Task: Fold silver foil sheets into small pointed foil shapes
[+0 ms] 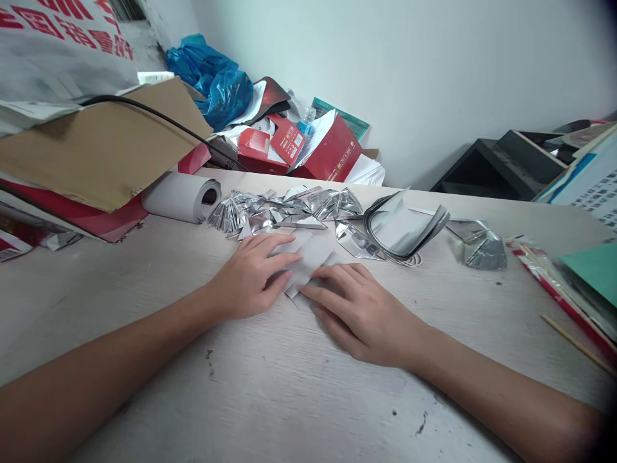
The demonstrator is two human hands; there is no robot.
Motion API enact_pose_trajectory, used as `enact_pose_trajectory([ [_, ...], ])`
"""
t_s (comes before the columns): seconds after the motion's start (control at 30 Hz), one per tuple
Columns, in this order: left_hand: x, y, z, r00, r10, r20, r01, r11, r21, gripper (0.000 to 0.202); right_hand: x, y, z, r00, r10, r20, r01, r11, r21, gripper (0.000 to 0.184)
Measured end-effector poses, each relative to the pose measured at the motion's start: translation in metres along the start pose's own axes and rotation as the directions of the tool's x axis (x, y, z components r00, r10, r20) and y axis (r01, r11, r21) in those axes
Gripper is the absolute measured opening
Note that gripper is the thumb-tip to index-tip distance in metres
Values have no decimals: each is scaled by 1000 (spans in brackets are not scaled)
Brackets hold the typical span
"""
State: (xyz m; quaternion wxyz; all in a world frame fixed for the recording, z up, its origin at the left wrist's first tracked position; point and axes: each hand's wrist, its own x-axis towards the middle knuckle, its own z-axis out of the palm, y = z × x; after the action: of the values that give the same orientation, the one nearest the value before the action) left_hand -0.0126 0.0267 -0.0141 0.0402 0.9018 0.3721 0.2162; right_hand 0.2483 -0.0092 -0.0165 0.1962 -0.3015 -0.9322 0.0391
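Observation:
A pale, partly folded sheet of paper (308,254) lies flat on the table under my fingers. My left hand (253,273) presses on its left side, fingers spread and stretched out. From the right, my right hand (359,312) rests its fingertips on the lower right edge, fingers apart and slightly bent. Just behind the paper sits a heap of folded silver foil paper (289,209). A curved stack of silver-edged sheets (405,225) lies to the right of the heap, and another folded foil piece (484,247) is farther right.
A paper roll (183,196) and cardboard (106,145) lie at the left. Red boxes (332,151) and a blue plastic bag (212,80) are at the back by the wall. On the right are a thin stick (578,346), a green sheet (595,273) and a black box (486,167).

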Motion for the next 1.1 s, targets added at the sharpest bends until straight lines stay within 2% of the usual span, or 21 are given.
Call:
enact_pose_trajectory([
  [0.13,0,-1,2,1000,-7,9,6,1000,27,33,1,0,0,1000,-20,-10,20,1000,12,42],
  [0.3,0,-4,4,999,-48,-22,49,997,51,34,2,0,-2,994,-60,-86,59,998,-17,43],
  [0.43,1,-5,5,992,-106,-73,109,993,44,30,0,0,-1,997,-63,-45,59,995,-81,42],
  [0.7,4,0,2,966,-247,-80,252,966,51,37,0,-1,-1,999,-46,9,47,991,-127,42],
  [0.93,5,2,1,967,-248,-56,236,957,-170,36,0,-3,0,999,-24,45,28,995,-98,44],
  [1.1,5,3,2,979,-190,-68,173,965,-195,21,1,-4,-1,998,-9,69,15,997,-80,44],
])
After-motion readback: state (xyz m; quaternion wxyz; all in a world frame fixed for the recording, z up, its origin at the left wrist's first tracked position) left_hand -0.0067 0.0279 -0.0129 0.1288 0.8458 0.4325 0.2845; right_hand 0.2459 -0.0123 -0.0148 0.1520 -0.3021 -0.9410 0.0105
